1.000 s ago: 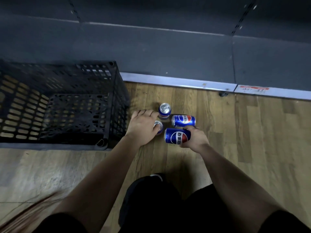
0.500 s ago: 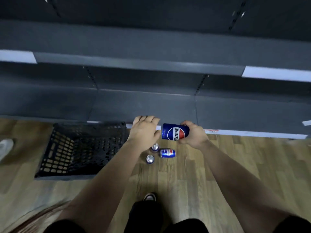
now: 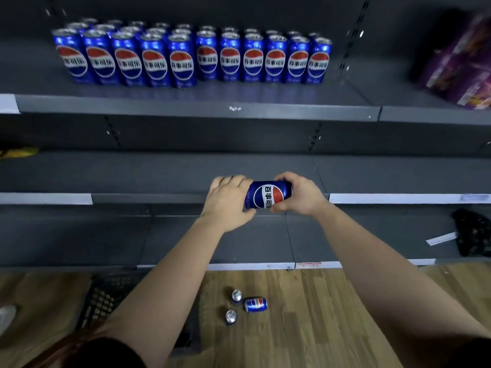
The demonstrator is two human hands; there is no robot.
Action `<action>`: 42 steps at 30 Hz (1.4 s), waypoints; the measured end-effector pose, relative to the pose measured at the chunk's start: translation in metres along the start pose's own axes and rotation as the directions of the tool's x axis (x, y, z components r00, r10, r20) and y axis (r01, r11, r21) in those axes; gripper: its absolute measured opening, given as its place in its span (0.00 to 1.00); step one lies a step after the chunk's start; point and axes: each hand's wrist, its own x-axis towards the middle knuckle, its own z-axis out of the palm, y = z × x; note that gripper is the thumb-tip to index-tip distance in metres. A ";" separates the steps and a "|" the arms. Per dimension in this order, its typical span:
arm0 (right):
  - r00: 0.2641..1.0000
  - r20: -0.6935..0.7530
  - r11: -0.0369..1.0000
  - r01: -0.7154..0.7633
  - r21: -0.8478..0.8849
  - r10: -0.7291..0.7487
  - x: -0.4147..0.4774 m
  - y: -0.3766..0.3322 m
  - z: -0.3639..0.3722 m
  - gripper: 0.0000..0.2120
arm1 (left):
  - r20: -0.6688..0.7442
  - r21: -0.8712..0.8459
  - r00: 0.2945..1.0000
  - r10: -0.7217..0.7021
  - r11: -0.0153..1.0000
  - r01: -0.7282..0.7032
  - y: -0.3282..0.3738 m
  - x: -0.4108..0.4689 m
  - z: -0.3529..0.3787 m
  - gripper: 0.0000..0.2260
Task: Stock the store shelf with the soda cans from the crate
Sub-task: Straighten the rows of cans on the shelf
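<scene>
A blue soda can (image 3: pixel 268 195) lies sideways in the air in front of the dark shelves. My right hand (image 3: pixel 300 193) grips its right end and my left hand (image 3: pixel 227 199) holds its left end with thumb below. On the upper shelf (image 3: pixel 202 108) stand several rows of matching blue cans (image 3: pixel 191 57), upright. Three more cans stay on the wooden floor: one lying on its side (image 3: pixel 255 304) and two upright (image 3: pixel 236 296) (image 3: pixel 231 316). The black crate (image 3: pixel 106 296) sits low at the left, mostly behind my left forearm.
Grey shelves run below the stocked one, with white price strips (image 3: pixel 409 198) on their edges. A purple package (image 3: pixel 457 59) lies on the upper shelf at right. A dark bag (image 3: pixel 471 232) sits on the low shelf at far right. Something yellow (image 3: pixel 17 152) shows at the left edge.
Both hands rose from the floor with the can to mid-shelf height. My left hand, apart from the can before, now holds its left end. The view tilted up, showing the stocked shelf.
</scene>
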 end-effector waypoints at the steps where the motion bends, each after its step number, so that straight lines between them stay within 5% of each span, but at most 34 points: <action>1: 1.000 -0.004 1.000 0.007 0.014 -0.007 0.000 -0.007 -0.008 0.32 | 0.001 -0.001 1.000 0.002 1.000 -0.002 0.001 0.004 -0.007 0.32; 7: 0.998 0.010 0.995 0.057 0.079 -0.058 -0.004 -0.032 -0.046 0.32 | -0.032 -0.001 0.999 0.017 1.000 -0.017 0.011 0.023 -0.035 0.41; 13: 0.993 0.007 0.981 0.115 0.155 -0.117 0.005 -0.034 -0.073 0.32 | -0.074 0.013 0.996 0.050 0.999 -0.049 0.028 0.049 -0.044 0.32; 20: 0.984 -0.110 0.900 0.172 0.400 -0.139 0.029 -0.021 -0.110 0.47 | -0.215 -0.104 0.975 -0.054 0.994 0.032 0.051 0.088 -0.049 0.31; 25: 0.992 -0.110 0.769 0.114 0.629 -0.057 0.044 -0.008 -0.116 0.34 | -0.355 -0.243 0.919 -0.173 0.966 0.088 0.069 0.118 -0.042 0.29; 32: 0.981 -0.136 0.725 0.194 0.661 -0.139 0.073 -0.023 -0.119 0.21 | -0.412 -0.326 0.864 -0.291 0.932 0.159 0.076 0.151 -0.046 0.27; 42: 0.941 -0.316 0.752 0.292 0.591 -0.118 0.141 -0.064 -0.121 0.24 | -0.348 -0.072 0.935 -0.076 0.996 0.054 0.005 0.184 -0.080 0.36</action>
